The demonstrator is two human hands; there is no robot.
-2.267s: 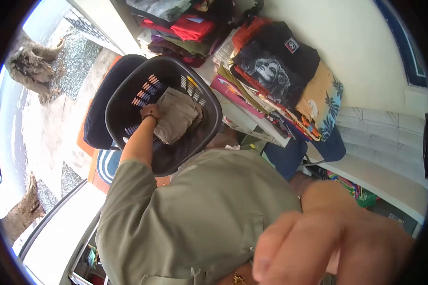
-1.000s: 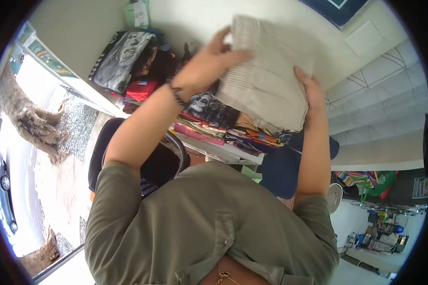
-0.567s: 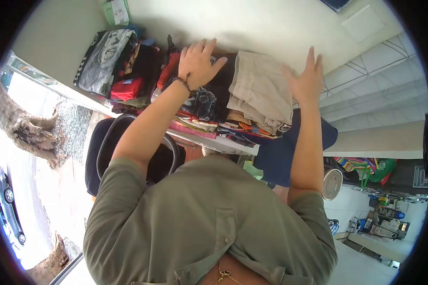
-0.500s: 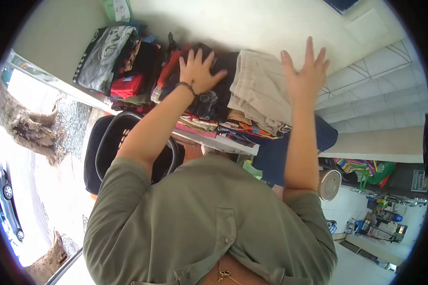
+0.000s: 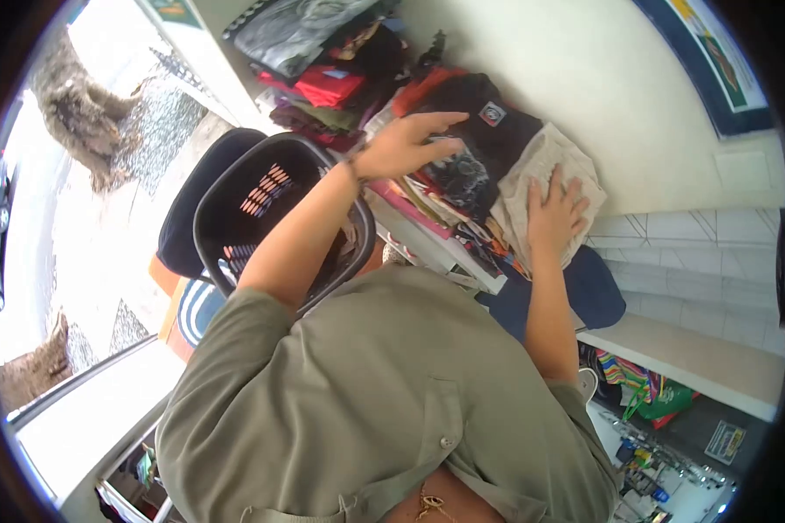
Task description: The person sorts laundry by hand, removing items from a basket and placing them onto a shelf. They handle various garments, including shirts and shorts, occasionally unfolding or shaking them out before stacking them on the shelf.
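My right hand (image 5: 553, 216) lies flat with spread fingers on beige shorts (image 5: 545, 152), on top of a row of folded clothes. My left hand (image 5: 410, 146), a dark bracelet at its wrist, is stretched out over the clothes with its fingers apart. Beyond its fingertips is a black garment with a small square patch (image 5: 494, 112). Just below them lies a dark garment with a grey print (image 5: 462, 179). More folded clothes (image 5: 414, 202) in several colours are layered underneath, along the shelf's front edge.
A black plastic basket (image 5: 208, 218) stands at the left, partly behind my left forearm. Further along the shelf rises another clothes stack (image 5: 327, 87). Dark blue fabric (image 5: 597, 288) hangs over the edge near my right forearm. A framed picture (image 5: 715, 70) is on the wall.
My right hand has come down onto the beige shorts. My left hand has turned sideways, its fingers now pointing right. The view has swung leftward, showing more of the basket.
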